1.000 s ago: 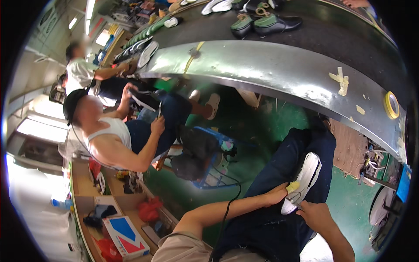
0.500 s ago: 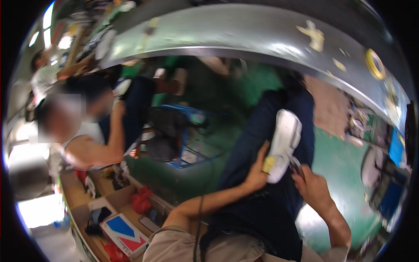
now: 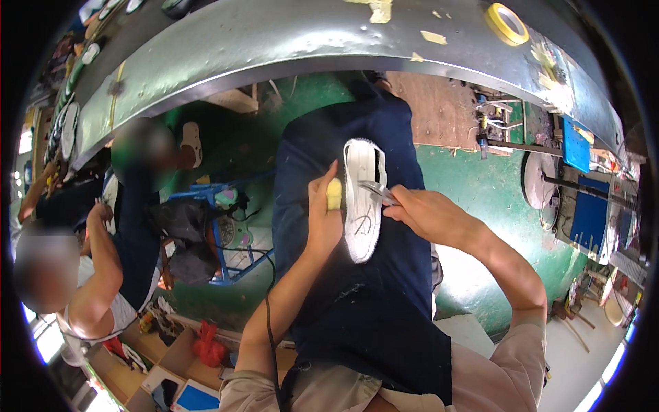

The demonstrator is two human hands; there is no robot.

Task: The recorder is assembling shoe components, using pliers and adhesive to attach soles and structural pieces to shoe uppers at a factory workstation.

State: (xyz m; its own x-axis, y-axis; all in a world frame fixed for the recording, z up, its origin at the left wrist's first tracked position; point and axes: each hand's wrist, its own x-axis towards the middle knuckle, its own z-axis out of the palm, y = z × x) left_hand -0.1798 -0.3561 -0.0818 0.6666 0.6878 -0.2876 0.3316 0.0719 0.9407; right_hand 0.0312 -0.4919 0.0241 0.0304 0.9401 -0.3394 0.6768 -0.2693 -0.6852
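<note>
A white shoe (image 3: pixel 362 223) lies lengthwise on my dark-blue lap, its pale underside up, with a stitched-looking edge and a dark curved mark or thread near its lower end. My left hand (image 3: pixel 324 220) is beside the shoe's left edge, a narrow strip of fabric showing between. Its fingers are partly stretched and apart, and a yellow wrap (image 3: pixel 334 194) appears to cover one digit. Closed round a silver hand tool (image 3: pixel 376 190) with a curved tip, my right hand (image 3: pixel 412 213) comes in from the right; the tool tip is over the shoe's middle.
A metal bench (image 3: pixel 274 51) curves across the far side, with a yellow tape roll (image 3: pixel 506 24) on it. To the left sits a co-worker (image 3: pixel 103 275) beside a blue-framed stool (image 3: pixel 223 261). A divided box (image 3: pixel 141 347) is at lower left.
My view has swung right, so the shoe and lap appear further left. The shoe now lies straighter on my lap. My left fingers have come off it, and the tool has moved up along it.
</note>
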